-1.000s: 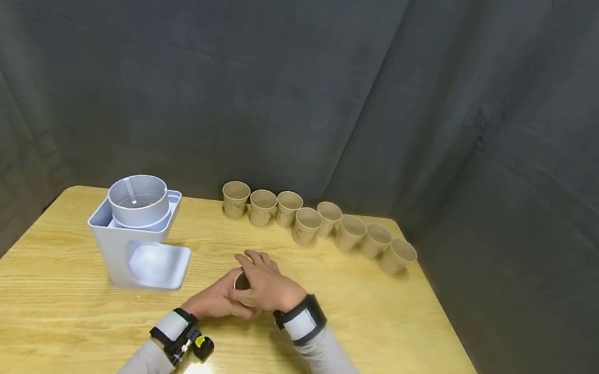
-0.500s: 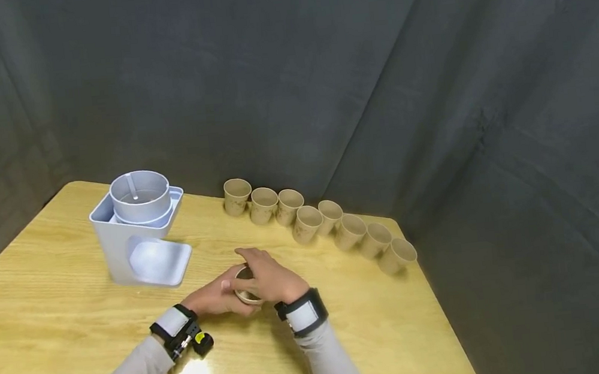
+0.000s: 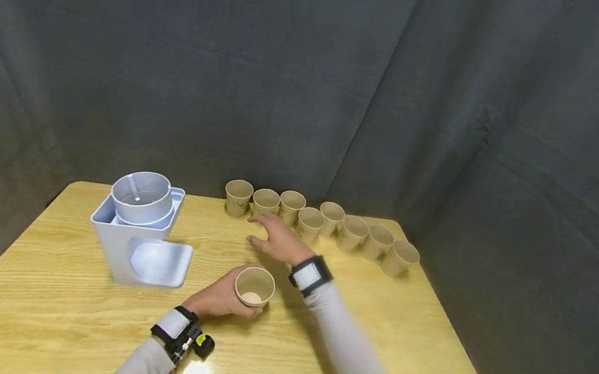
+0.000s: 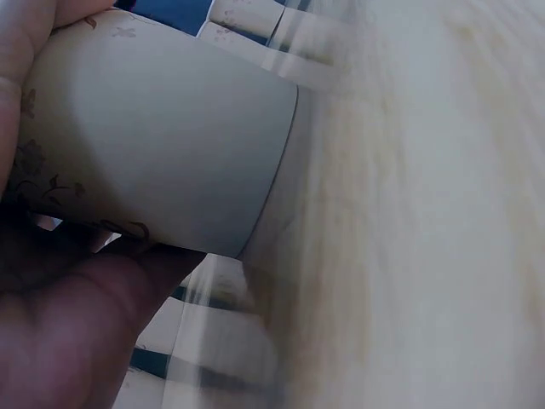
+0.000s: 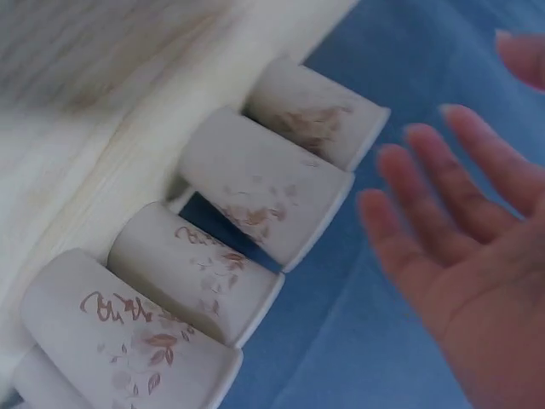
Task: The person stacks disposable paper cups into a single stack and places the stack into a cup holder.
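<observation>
In the head view, my left hand (image 3: 220,296) holds a beige paper cup (image 3: 255,284) by its side, fingers and thumb around it. The cup's mouth faces up, with a pale patch at the bottom. The left wrist view shows the printed wall of this cup (image 4: 170,128) against the palm. My right hand (image 3: 281,241) is raised above the table, fingers spread and holding nothing. It is nearest the row of similar cups (image 3: 292,201), partly covering some. In the right wrist view, several flower-printed cups (image 5: 271,187) stand beside the extended fingers (image 5: 451,196).
A pale plastic device (image 3: 116,256) stands at the left, with a round bowl (image 3: 143,211) on top and a flat tray (image 3: 163,263) at its foot. The row of cups runs along the back right edge of the wooden table (image 3: 389,335). Behind hangs a dark curtain (image 3: 214,87).
My right hand has come off the held cup and moved away, up toward the row of cups. The left hand stays in place with the cup, whose mouth is now uncovered.
</observation>
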A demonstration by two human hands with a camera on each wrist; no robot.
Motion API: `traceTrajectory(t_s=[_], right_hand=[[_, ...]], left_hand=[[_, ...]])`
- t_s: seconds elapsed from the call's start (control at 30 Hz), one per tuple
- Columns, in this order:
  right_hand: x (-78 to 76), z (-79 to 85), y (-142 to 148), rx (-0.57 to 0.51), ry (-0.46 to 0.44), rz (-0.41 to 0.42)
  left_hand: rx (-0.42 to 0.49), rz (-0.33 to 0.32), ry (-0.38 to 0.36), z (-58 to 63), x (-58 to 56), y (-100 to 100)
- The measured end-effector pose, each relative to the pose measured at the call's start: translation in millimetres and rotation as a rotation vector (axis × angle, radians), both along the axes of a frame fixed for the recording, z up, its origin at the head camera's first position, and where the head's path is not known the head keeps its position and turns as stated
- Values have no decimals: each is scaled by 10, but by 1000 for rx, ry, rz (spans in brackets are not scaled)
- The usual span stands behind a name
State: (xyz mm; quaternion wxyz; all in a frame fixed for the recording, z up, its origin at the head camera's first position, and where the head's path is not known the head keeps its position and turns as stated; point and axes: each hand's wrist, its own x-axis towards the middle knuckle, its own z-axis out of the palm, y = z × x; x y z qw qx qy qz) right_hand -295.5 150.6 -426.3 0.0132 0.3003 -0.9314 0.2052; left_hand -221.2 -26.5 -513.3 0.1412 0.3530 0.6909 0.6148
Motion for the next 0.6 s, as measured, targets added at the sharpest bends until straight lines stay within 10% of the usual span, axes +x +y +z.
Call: traceTrajectory(t_s=[0.6], right_hand=[[-858,-30,-387,127,173,154]], left_hand=[[6,-3,-24,13,26,7]])
